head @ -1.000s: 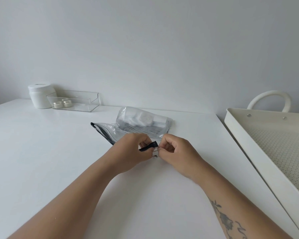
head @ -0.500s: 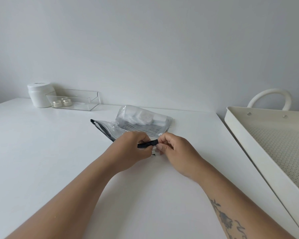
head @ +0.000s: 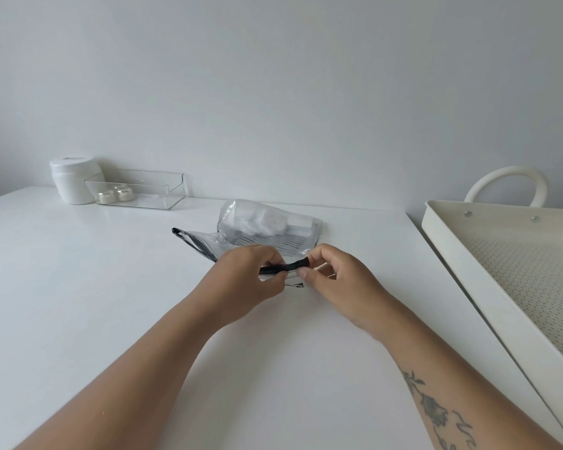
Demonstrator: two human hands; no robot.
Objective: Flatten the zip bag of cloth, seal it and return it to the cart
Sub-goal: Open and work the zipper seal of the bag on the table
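Note:
A clear zip bag (head: 267, 230) with white cloth inside lies on the white table (head: 78, 287), its far part bulging upward. Its black zip strip (head: 285, 267) runs along the near edge, from a far-left corner toward my hands. My left hand (head: 251, 280) pinches the strip from the left. My right hand (head: 335, 280) pinches the strip's right end between thumb and forefinger. A short length of black strip shows between the two hands. The cream cart tray (head: 514, 274) with a perforated floor stands at the right.
A white jar (head: 74, 180) and a clear plastic bin (head: 140, 190) holding two small round pots sit at the table's far left by the wall. The cart's looped handle (head: 507, 183) rises behind the tray. The table's right edge runs close to the cart.
My right hand has slid a little to the right along the zip strip, so more black strip shows between the hands. The bag's bulge is unchanged.

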